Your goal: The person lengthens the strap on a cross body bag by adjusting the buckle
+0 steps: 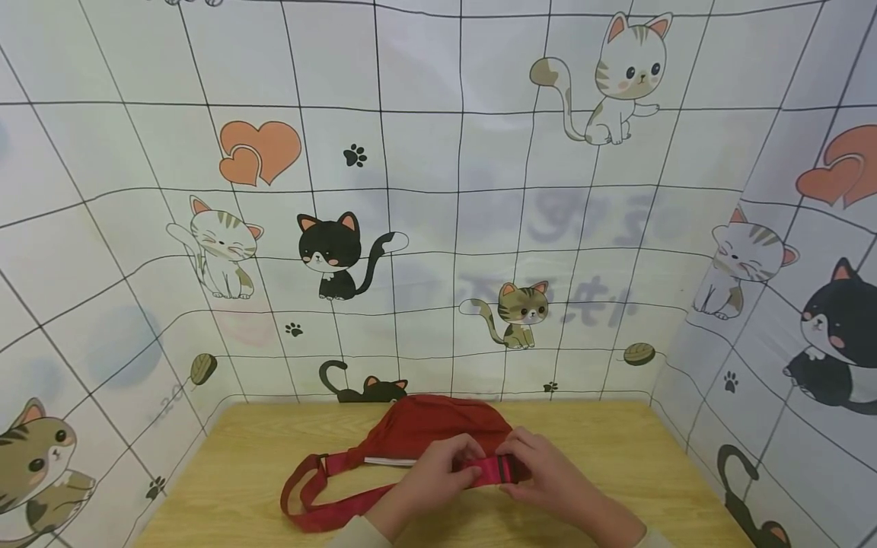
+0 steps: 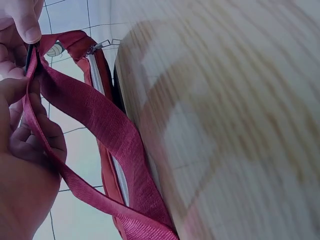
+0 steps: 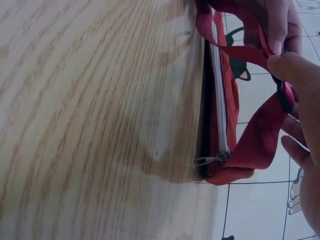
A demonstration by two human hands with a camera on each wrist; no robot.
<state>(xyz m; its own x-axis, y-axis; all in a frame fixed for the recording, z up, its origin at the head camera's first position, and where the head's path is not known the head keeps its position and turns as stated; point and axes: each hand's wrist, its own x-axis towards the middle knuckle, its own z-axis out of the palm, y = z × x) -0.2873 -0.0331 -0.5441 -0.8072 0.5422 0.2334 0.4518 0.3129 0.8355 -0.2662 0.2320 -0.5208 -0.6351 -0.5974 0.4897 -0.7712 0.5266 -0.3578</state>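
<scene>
Pale wood-grain bench (image 1: 240, 449) here, white walls (image 1: 425, 152) rising behind and on both sides, black grid lines (image 1: 460, 61), cartoon cats (image 1: 339, 247) everywhere, red bag (image 1: 435, 423) lying toward the back, left grip (image 1: 438, 470) pinching its strap (image 1: 352, 510) just in front, right grip (image 1: 544, 473) pinching that strap at the black buckle (image 1: 506, 469)

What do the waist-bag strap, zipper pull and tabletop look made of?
Waist-bag strap: woven webbing, probably synthetic; ribbed weave, faint sheen.
Zipper pull: likely metal; silvery, shiny.
Tabletop: glossy, with reflections; pale wood grain, but solid wood or laminate, can't tell.
</scene>
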